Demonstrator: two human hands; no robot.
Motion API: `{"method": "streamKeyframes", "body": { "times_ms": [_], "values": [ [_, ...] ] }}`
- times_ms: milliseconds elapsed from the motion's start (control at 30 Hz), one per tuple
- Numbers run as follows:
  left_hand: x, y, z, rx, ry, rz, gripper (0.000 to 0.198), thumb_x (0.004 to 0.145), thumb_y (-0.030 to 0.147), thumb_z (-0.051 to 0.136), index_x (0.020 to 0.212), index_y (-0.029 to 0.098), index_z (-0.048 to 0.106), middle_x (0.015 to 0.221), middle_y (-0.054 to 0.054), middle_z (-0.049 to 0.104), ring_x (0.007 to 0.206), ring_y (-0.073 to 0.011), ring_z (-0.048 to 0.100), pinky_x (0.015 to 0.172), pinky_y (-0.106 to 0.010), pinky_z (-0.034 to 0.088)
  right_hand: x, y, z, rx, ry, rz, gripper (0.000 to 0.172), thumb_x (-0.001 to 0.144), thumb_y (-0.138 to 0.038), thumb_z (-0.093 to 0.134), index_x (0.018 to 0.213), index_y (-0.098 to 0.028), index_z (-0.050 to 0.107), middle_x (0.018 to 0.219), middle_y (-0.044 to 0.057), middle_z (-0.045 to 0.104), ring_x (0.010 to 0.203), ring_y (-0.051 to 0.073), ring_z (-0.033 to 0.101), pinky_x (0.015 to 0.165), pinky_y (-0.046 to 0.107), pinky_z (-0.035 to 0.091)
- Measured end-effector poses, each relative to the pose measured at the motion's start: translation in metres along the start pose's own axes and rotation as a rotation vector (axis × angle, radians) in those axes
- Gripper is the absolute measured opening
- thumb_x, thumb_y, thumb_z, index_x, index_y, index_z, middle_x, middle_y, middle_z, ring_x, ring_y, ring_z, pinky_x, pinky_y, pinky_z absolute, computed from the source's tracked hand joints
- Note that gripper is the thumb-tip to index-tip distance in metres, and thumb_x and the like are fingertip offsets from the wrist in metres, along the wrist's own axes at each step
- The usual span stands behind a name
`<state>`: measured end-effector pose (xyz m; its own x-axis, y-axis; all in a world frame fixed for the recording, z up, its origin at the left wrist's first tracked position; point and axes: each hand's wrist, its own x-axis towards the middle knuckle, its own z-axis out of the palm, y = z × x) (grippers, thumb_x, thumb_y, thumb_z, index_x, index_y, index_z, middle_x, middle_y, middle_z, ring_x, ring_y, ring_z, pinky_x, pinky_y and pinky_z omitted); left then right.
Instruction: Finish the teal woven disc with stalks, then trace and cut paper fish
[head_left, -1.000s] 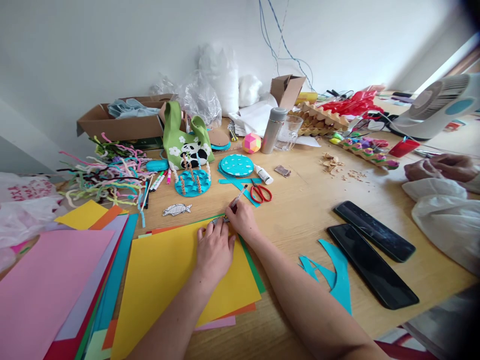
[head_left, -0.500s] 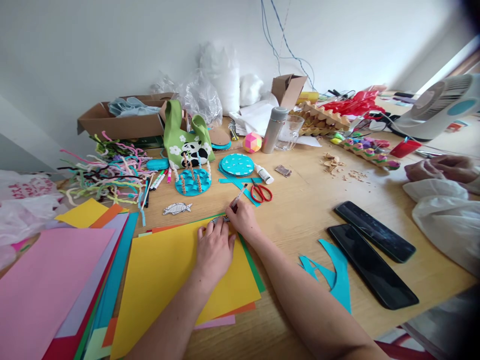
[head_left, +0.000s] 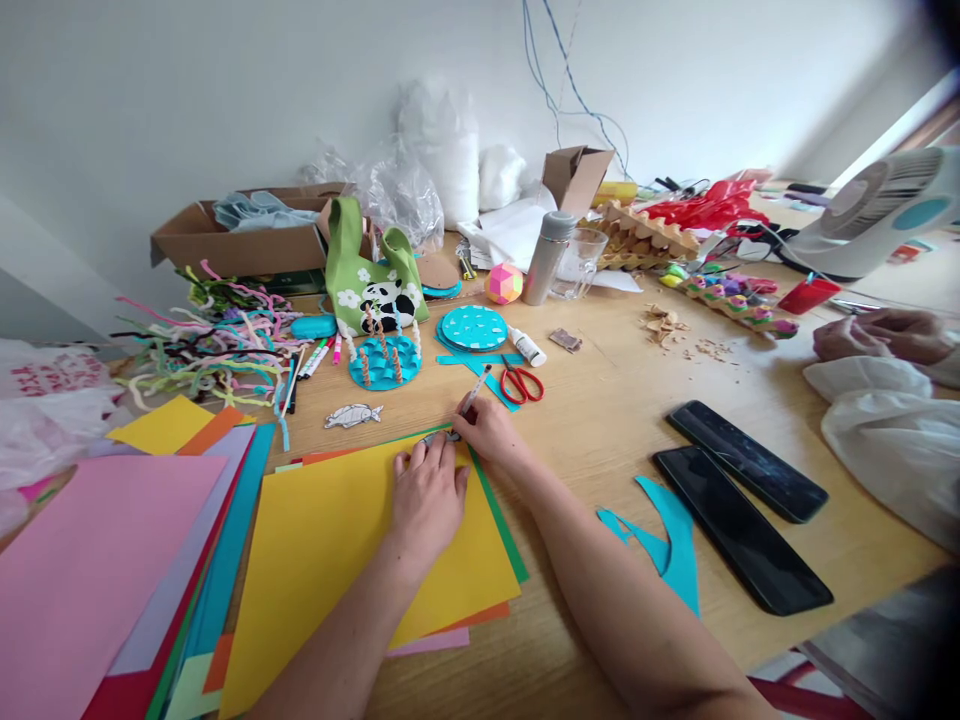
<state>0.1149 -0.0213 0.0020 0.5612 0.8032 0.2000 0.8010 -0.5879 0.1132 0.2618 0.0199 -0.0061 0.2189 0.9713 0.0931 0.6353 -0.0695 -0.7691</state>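
Cutout: mostly hidden by left hand. Pen: lower end hidden by right hand. Pink sheet: cut off, near left. Fan and co-worker's sleeve — cut off, right. Bag, left — lettering illegible.

Wood tbl holds paper stack, blue scraps, 2 blk phones, prob. wood shavings.
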Motion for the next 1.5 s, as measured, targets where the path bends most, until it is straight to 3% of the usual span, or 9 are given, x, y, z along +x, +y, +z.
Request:
{"method": "streamKeyframes", "body": {
  "times_ms": [300, 1500],
  "values": [
    [0.002, -0.001, 0.0, 0.016, -0.008, 0.006, 0.038, 0.095, 0.033, 0.038, 0.127, 0.02, 0.053, 0.132, -0.008, 0.056, 0.107, -0.0263, 0.051, 0.085, -0.046, 0.04, 0.0, -0.002, -0.005, 0.008, -0.034, -0.008, 0.006, 0.072, -0.019, 0.056, 0.067, -0.017, 0.059, 0.061, -0.001, 0.059, 0.054, 0.01, 0.05, 0.052, 0.02, 0.034],
    [0.002, -0.001, -0.001, 0.029, -0.029, 0.003, 0.039, 0.094, 0.033, 0.039, 0.128, 0.021, 0.054, 0.131, -0.01, 0.056, 0.108, -0.0276, 0.05, 0.085, -0.046, 0.041, 0.001, 0.006, 0.004, -0.061, 0.14, 0.069, 0.007, 0.072, -0.022, 0.054, 0.065, -0.019, 0.053, 0.061, 0.0, 0.057, 0.056, 0.012, 0.051, 0.055, 0.023, 0.034]
  ]
}}
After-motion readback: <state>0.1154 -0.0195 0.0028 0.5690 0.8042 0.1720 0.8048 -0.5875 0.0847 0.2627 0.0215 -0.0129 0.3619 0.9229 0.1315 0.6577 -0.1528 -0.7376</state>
